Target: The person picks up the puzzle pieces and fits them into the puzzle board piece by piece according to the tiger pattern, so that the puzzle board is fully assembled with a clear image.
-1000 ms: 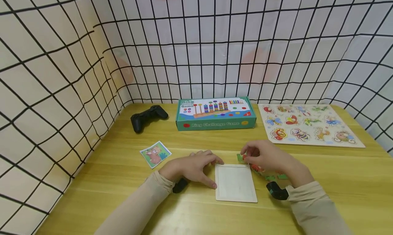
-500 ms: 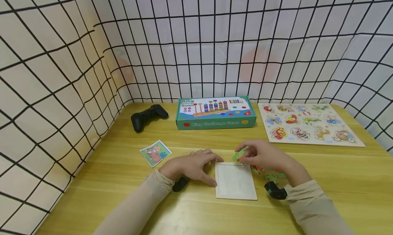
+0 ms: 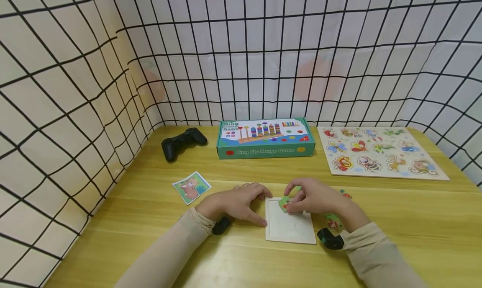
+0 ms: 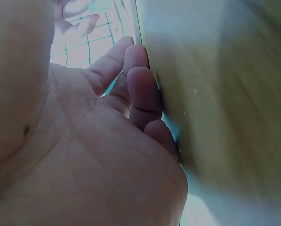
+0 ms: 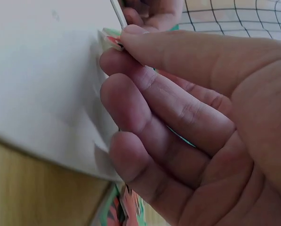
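Observation:
My right hand [image 3: 314, 200] pinches a green and red puzzle piece [image 3: 284, 204] between thumb and fingertips, over the upper part of a white framed puzzle board [image 3: 288, 229]. In the right wrist view the piece [image 5: 113, 39] shows as a small edge at the thumb tip, close over the pale board [image 5: 41, 89]. The left hand [image 3: 241, 204] rests at the board's left side, thumb tip and index finger touching its edge. In the left wrist view the fingers of that hand [image 4: 98, 108] are relaxed beside the wooden table. Other puzzle pieces [image 3: 333, 222] lie partly hidden by the right wrist.
A small picture card [image 3: 192, 188] lies on the left. Behind stand a black game controller [image 3: 184, 142] and a green ring game box [image 3: 265, 139]. A wooden insect puzzle board [image 3: 380, 153] is at the back right. Black-lined white walls [image 3: 260, 62] enclose the table.
My right hand has moved left with the puzzle piece, from the loose pieces to over the board. Some loose pieces on the right are more exposed. The left hand has stayed put.

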Available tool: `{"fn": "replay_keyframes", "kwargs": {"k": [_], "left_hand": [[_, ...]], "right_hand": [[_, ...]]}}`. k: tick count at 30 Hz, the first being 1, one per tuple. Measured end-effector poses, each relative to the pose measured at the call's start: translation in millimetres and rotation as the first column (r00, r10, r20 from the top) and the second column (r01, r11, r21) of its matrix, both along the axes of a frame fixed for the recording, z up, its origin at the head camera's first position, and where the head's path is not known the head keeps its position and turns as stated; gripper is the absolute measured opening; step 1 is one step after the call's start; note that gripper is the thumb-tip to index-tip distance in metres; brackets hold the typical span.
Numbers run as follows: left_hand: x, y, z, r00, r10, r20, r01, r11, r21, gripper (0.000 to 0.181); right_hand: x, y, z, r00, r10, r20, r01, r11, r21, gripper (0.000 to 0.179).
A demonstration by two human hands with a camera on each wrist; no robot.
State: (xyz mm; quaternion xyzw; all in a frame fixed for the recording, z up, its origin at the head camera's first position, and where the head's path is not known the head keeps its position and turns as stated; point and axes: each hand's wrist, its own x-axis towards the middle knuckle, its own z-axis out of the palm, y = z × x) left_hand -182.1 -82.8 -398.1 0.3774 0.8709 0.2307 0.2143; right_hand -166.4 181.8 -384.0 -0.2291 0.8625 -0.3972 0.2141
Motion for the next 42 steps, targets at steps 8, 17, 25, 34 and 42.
{"fn": "replay_keyframes", "kwargs": {"k": [8, 17, 25, 34, 42], "left_hand": [[-0.8, 0.7, -1.3, 1.0, 0.004, -0.001, -0.004, 1.0, -0.003, 0.066], [-1.0, 1.0, -3.0, 1.0, 0.01, 0.003, -0.01, 1.0, -0.005, 0.066], [-0.8, 1.4, -2.6, 1.0, 0.01, 0.002, -0.01, 1.0, 0.0, 0.066], [-0.9, 1.0, -3.5, 1.0, 0.008, 0.007, -0.008, 1.0, 0.004, 0.067], [-1.5, 0.5, -4.1, 1.0, 0.005, -0.003, -0.005, 1.0, 0.004, 0.067]], "right_hand": [[3.1, -9, -1.8, 0.999, 0.01, -0.053, -0.008, 0.999, 0.037, 0.03], [3.2, -16, -8.0, 0.99, 0.012, -0.139, 0.0, 0.996, 0.084, 0.029], [5.3, -13, -3.3, 0.99, 0.067, -0.122, -0.053, 0.992, 0.111, 0.018], [7.4, -21, -7.6, 0.981, 0.029, -0.19, -0.005, 0.992, 0.13, 0.015], [9.6, -26, -9.7, 0.971, 0.01, -0.24, 0.034, 0.984, 0.177, 0.014]]}}
